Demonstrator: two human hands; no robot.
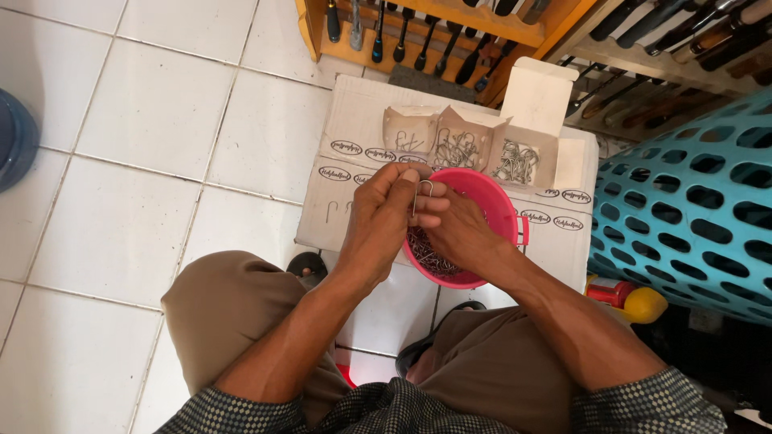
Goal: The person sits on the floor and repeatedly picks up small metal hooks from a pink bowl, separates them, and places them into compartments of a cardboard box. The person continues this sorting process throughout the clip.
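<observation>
bowl (pixel 498 210) on carton (pixel 354 169) | small boxes (pixel 458 149) behind bowl | basket (pixel 691 201) right of carton

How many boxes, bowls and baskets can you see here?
Small open cardboard boxes of metal hooks: 3
Big flat cardboard box under them: 1
Pink plastic bowl of hooks: 1
Turquoise plastic basket with holes: 1
Total: 6
</observation>
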